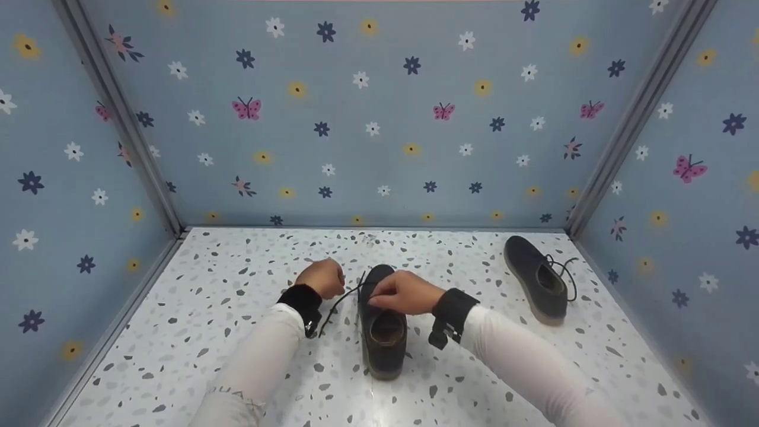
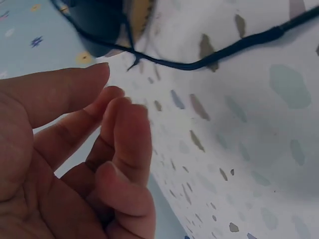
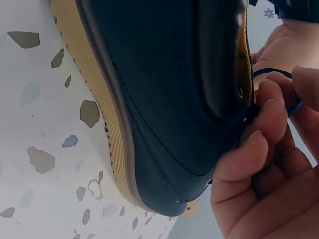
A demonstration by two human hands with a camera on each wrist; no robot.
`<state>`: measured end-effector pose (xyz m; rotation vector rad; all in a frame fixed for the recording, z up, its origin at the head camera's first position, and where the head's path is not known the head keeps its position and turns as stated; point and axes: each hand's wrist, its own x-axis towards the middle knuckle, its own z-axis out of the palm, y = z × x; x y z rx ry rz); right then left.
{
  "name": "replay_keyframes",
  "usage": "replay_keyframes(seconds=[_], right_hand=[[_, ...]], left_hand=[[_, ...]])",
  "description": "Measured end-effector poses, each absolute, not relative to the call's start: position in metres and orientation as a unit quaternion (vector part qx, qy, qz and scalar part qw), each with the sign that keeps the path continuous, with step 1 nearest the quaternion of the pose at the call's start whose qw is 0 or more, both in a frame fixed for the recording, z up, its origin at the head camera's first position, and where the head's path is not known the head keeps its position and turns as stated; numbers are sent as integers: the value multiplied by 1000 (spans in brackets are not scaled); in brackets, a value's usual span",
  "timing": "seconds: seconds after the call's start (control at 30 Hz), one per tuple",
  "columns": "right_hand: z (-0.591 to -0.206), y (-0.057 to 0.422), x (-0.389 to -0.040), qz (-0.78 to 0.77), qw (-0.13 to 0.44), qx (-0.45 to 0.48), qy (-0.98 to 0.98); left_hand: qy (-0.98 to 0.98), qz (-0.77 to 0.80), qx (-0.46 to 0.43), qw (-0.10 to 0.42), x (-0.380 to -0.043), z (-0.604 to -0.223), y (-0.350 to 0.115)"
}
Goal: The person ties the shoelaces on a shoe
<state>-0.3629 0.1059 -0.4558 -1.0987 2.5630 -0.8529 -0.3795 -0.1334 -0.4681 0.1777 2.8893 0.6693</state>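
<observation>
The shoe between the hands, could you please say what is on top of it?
The right hand and a lace lie over the shoe; what is beneath the hand cannot be seen.

From the head, looks forward and down, less near, over the speckled floor (image 1: 148, 356) to the flower-patterned wall (image 1: 344, 136). From the left wrist, looks closely past the left hand (image 1: 320, 278); shares with the head view the shoelace (image 2: 244, 44). From the right wrist, looks closely at the dark lace-up shoe (image 3: 154, 99); likewise shares this shoe.

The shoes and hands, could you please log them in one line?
left hand: empty | right hand: pinches lace | middle shoe: upright | other shoe: untouched
</observation>
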Motion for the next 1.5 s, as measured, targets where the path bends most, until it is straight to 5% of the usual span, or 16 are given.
replay_keyframes(seconds=[0.5,1.5], right_hand=[[-454,108,-362,-303,124,-361,873],[-454,105,-364,-369,165,-274,873]], left_hand=[[988,122,86,35,-379,-482,-98],[975,165,107,103,-375,-449,-132]])
